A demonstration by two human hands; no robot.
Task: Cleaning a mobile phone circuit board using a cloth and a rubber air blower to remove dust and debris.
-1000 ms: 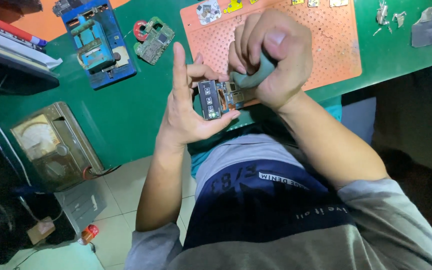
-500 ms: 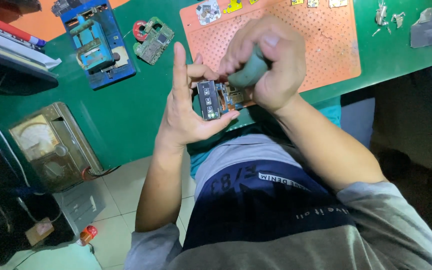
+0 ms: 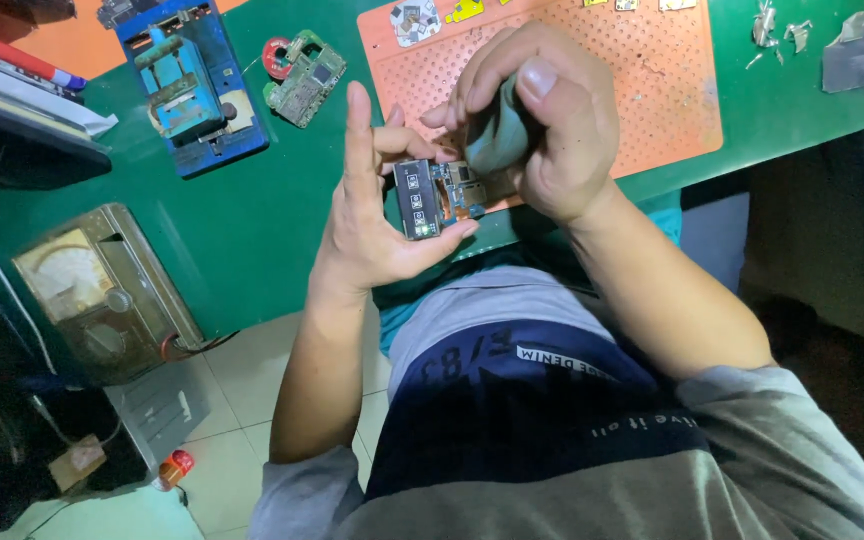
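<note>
Left hand [image 3: 372, 225] grips a small circuit board [image 3: 437, 195] by its edges, thumb under, fingertips at the far side, index finger raised. Right hand [image 3: 542, 120], touching it from the right, is clenched on a grey-green cloth wad [image 3: 497, 135] pressed to the board. Board looks light, stiff, fragile: hold by edges only. Beyond the hands: orange perforated mat [image 3: 652, 80]; far left, blue fixture [image 3: 187, 90].

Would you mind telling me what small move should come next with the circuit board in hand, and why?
Probably a short wipe along the board. The left hand pinches the small circuit board by its edges, face up, while the right hand presses a grey-green cloth wad against its right end; the dark left part is uncovered.
</note>
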